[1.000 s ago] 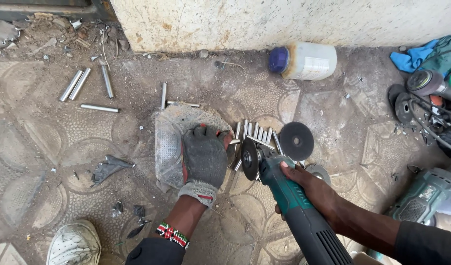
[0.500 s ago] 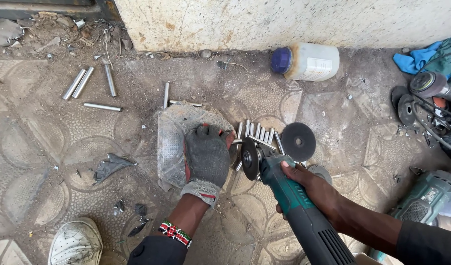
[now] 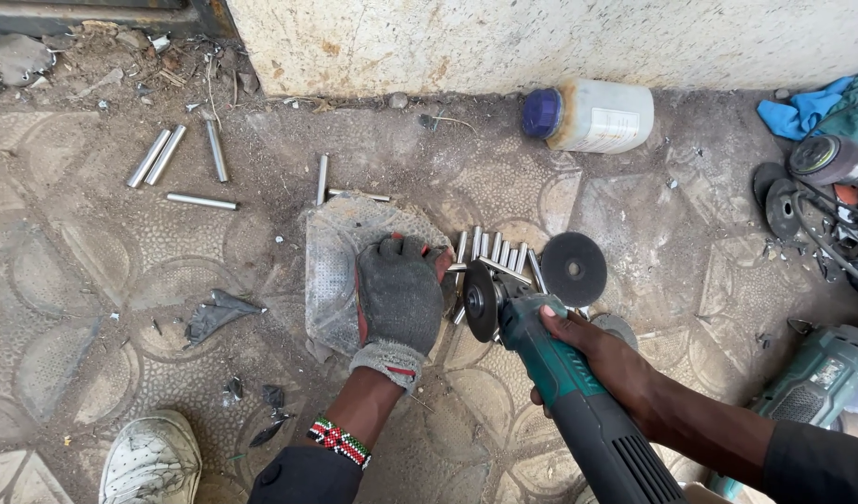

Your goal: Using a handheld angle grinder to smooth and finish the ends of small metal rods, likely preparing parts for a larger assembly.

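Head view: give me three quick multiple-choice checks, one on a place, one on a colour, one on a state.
1. Where does the white plastic jug with the blue cap lie?
A by the wall
B on the shoe
C in a hand
2. What colour is the angle grinder's body?
A red
B teal green
C yellow
3. What is the gloved left hand doing?
A raised in the air
B pressed flat on the grey slab
C gripping the jug

A: it lies at the wall's foot.
B: the casing under the right hand is teal.
B: the palm lies down on it.

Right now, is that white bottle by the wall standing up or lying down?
Lying down. The white bottle rests on its side on the ground beside the wall, its blue cap pointing left.
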